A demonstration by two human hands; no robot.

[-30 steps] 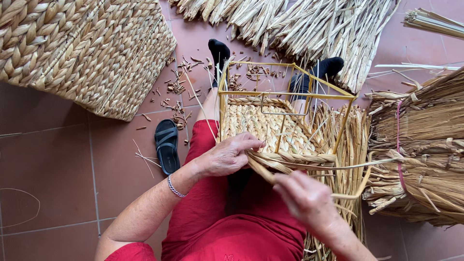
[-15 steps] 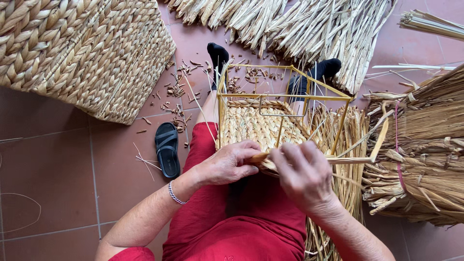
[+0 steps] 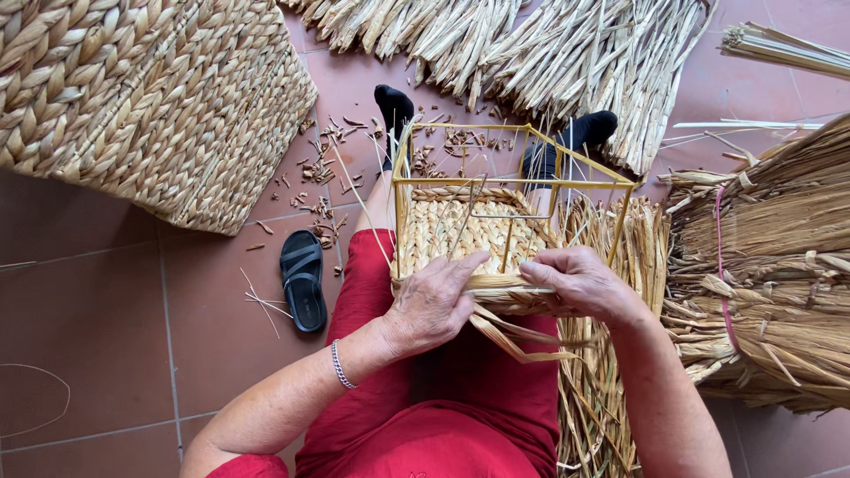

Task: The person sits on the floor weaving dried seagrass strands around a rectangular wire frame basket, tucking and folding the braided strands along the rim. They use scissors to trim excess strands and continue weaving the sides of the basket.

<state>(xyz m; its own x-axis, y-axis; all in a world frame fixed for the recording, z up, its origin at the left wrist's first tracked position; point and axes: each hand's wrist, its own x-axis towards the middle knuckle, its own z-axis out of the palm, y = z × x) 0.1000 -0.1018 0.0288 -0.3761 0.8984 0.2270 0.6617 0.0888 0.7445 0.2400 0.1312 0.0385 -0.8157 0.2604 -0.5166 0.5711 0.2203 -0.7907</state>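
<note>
Hands: two, both the person's own. Left hand [image 3: 436, 305] lies curled over the near edge of the weaving, fingers pressing down on a flat straw strand [image 3: 509, 285]. Right hand [image 3: 580, 283] is closed around the same strand from the right side, pinching it.
Wire frame: one yellow box-shaped frame [image 3: 513, 184], resting on the person's lap at centre, its far end towards the feet.
Woven panel: one, partly finished [image 3: 465, 226], filling the near part of the frame, just beyond the hands.
Loose strand ends: several hang below the hands [image 3: 522, 341]; the exact count is hard to make out.
Basket: one large woven basket [image 3: 150, 97], far left on the floor, cut off at the top and left edges.
Sandal: one black sandal [image 3: 303, 279], on the floor tiles left of the lap.
Feet: two, in black socks [image 3: 394, 104], at the far end of the frame; the right one is partly hidden by the wire.
Straw heaps: three. One spreads across the far edge [image 3: 531, 49], cut off at the top. One bundle lies right [image 3: 770, 265], tied with a pink band. One lies beside the right leg [image 3: 593, 416].
Bracelet: one, silver, on the left wrist [image 3: 339, 365].
Floor: reddish tiles [image 3: 80, 301], strewn with small straw scraps [image 3: 319, 168] near the basket.
Clothing: red trousers [image 3: 443, 416], cut off at the near edge.
</note>
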